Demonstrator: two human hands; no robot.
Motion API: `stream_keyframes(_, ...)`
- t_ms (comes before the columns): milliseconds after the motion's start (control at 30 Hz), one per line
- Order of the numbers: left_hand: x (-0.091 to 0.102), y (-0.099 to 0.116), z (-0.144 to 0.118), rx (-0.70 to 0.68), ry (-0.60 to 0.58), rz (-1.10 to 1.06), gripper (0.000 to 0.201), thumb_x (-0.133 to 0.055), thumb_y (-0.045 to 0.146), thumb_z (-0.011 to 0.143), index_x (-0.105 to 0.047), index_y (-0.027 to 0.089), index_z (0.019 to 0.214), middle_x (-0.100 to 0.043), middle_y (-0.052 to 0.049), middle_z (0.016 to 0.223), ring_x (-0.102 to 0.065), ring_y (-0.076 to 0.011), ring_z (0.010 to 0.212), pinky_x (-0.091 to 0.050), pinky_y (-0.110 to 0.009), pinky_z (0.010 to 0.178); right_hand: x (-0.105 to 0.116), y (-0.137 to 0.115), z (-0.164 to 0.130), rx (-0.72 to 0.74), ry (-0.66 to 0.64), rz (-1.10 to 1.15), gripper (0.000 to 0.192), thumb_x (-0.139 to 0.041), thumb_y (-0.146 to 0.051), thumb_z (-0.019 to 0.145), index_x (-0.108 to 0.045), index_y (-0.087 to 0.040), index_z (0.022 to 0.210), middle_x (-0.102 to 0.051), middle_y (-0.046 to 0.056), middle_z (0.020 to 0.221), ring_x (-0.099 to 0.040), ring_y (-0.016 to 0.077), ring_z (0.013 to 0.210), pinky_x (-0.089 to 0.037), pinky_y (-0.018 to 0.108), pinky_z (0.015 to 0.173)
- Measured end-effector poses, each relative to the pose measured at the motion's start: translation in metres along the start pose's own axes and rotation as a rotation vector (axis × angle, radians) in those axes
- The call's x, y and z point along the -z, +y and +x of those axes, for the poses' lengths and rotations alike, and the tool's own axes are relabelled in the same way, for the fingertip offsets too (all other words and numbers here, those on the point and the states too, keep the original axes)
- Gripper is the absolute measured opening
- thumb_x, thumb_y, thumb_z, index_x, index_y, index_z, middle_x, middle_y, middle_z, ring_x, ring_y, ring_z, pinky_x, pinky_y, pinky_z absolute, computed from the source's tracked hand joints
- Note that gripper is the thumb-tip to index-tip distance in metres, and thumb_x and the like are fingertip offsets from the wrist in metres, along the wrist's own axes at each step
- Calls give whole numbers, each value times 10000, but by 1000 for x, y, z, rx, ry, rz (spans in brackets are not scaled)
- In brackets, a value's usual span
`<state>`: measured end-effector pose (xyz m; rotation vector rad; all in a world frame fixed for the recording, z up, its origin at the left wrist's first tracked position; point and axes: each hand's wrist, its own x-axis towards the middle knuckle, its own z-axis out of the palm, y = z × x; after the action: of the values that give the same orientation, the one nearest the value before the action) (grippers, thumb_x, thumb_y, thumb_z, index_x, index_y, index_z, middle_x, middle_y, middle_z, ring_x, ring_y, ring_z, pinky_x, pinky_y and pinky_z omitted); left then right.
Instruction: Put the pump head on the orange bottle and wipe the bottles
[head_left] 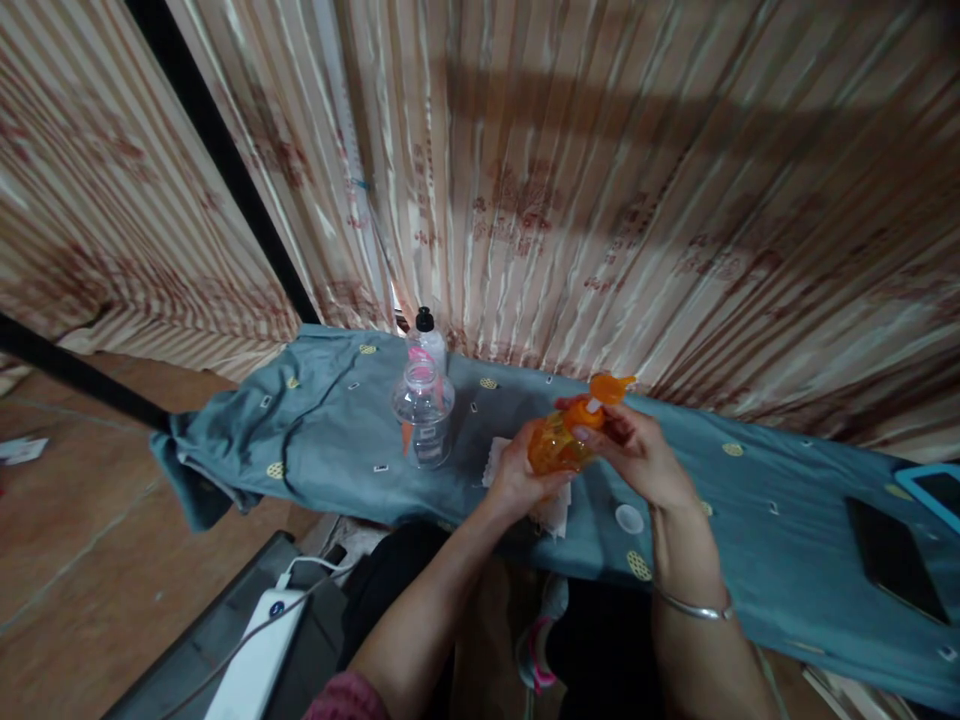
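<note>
An orange pump bottle [553, 447] is held tilted above the cloth-covered table, its orange pump head [611, 388] pointing up and to the right. My left hand [519, 478] is wrapped round the bottle's body. At the neck, the fingers of my right hand [637, 450] close on the orange collar [583, 412]. Beneath my hands lies a whitish paper or cloth piece [556, 515], partly covered by them. A small clear round cap or lid [629, 518] rests on the table below my right hand.
Left of my hands stands a clear, open plastic bottle [427, 420], with a black-capped bottle [425, 330] behind it. A dark phone [896, 560] and a blue-edged object [930, 490] lie at the right. A white power strip [259, 650] sits lower left. Striped curtains [540, 200] hang behind.
</note>
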<state>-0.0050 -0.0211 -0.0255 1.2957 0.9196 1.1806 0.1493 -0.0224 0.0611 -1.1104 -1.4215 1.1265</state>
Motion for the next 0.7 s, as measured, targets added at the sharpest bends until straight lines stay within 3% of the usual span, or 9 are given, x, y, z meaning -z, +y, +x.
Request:
stream_keyframes(167, 0, 3, -1, -20, -4, 63, 666, -918, 230, 618, -615, 209, 1210, -764, -61, 1177, -717, -264, 1081, -563, -409, 987, -10, 14, -10, 63, 207, -63, 432, -840, -524, 744, -735, -273, 1079, -757, 57, 1189, -720, 220, 1065, -565, 397, 993)
stream_keyframes(333, 2, 1, -1, -30, -13, 103, 666, -917, 234, 630, -602, 214, 1217, -762, -44, 1159, -716, -263, 1081, -569, -403, 980, -13, 15, -13, 86, 191, -114, 483, -792, -586, 768, -723, -250, 1109, -756, 74, 1186, -730, 241, 1048, -604, 390, 924)
stream_keyframes(533, 2, -3, -1, -47, -8, 104, 656, -905, 229, 664, -583, 212, 1236, -746, -56, 1183, -716, -263, 1093, -566, -387, 990, -28, 18, -19, 88, 461, -343, 470, -793, -573, 774, -701, -237, 1089, -736, 103, 1170, -660, 320, 1141, -431, 557, 1126)
stream_keyframes(600, 2, -1, -2, -56, -12, 104, 665, -906, 225, 667, -580, 211, 1246, -743, -57, 1195, -712, -262, 1109, -558, -388, 1011, -28, 18, -22, 84, 441, -336, 502, -816, -567, 748, -684, -238, 1104, -725, 104, 1175, -665, 317, 1124, -456, 543, 1105)
stream_keyframes(700, 3, 3, -3, -65, -40, 99, 660, -901, 215, 676, -578, 208, 1251, -741, -65, 1219, -700, -267, 1150, -544, -396, 1042, -18, 13, -25, 88, 299, -266, 588, -844, -562, 706, -640, -258, 1165, -694, 101, 1238, -640, 312, 1211, -479, 510, 1105)
